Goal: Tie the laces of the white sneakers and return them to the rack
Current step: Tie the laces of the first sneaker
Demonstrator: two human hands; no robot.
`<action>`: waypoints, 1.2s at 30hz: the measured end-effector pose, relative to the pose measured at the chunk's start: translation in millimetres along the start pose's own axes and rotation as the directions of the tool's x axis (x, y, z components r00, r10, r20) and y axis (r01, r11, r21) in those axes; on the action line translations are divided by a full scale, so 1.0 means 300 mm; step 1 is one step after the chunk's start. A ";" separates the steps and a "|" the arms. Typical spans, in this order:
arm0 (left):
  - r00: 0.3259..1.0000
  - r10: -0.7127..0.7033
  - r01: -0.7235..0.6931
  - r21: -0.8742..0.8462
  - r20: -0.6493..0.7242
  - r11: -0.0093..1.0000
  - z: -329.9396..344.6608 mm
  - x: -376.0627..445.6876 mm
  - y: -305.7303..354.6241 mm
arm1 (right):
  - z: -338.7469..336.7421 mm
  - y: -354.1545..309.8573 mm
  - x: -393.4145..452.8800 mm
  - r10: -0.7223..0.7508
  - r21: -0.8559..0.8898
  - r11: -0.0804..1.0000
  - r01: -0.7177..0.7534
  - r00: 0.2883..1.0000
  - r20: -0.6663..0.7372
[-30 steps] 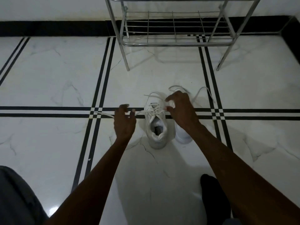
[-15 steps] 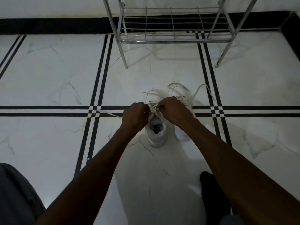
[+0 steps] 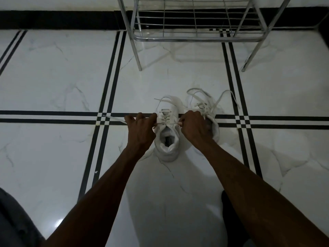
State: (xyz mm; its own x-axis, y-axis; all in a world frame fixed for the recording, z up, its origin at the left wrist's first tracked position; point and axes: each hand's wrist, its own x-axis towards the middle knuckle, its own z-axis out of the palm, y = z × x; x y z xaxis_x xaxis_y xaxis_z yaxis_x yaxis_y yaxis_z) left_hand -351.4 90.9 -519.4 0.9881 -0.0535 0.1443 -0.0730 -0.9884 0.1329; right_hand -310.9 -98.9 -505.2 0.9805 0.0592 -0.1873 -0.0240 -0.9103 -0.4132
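Two white sneakers (image 3: 167, 132) stood on the floor (image 3: 53, 77). Each hand's grip, left hand (image 3: 140, 132) and right hand (image 3: 193, 126), was clamped on a lace (image 3: 166, 123) of the nearer shoe, pulling outward, probably to cinch a knot. Beyond the grips, the rack (image 3: 195, 38) stood empty, with bare floor between.

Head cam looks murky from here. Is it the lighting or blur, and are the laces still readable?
Head view: dim, greyish light, not blur; the lace ends pinched by the left hand and right hand over the near sneaker read clearly. Wide-angle bowing bends the floor stripes and rack legs. One small glare patch on the tile; forearms fall into dark shadow.
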 end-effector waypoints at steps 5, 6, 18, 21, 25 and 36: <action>0.995 -0.075 0.076 -0.015 0.065 0.997 0.036 -0.001 -0.007 | 0.065 0.044 0.024 -0.025 -0.001 1.000 0.025 1.000 -0.011; 0.992 -0.088 0.090 -0.026 0.085 0.996 0.042 0.002 -0.007 | 0.068 0.046 0.026 -0.030 -0.005 1.000 0.030 0.999 -0.011; 0.902 -0.212 0.353 -0.360 0.377 0.863 -0.007 0.034 -0.022 | -0.051 0.022 0.060 -0.041 0.097 0.995 0.023 0.981 0.187; 0.851 -0.202 0.509 -0.665 0.485 0.546 -0.043 0.050 -0.081 | -0.121 0.028 0.040 -0.014 0.385 0.915 -0.122 0.943 0.333; 0.883 -0.160 0.468 -0.840 0.440 0.273 -0.133 0.106 -0.065 | -0.155 -0.003 0.056 0.050 0.784 0.524 -0.335 0.930 0.364; 0.899 -0.152 0.432 -0.888 0.410 0.157 -0.116 0.118 0.014 | -0.085 -0.070 0.053 -0.034 0.819 0.529 -0.223 0.958 0.284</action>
State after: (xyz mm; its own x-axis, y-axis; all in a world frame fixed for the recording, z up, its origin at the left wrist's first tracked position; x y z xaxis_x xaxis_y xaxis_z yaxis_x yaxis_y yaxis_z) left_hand -321.3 89.8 -479.7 0.9552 0.0441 -0.2928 0.2949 -0.0525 0.9541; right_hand -290.0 -89.4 -476.7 0.8852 0.2039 -0.4181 -0.3915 -0.1589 -0.9064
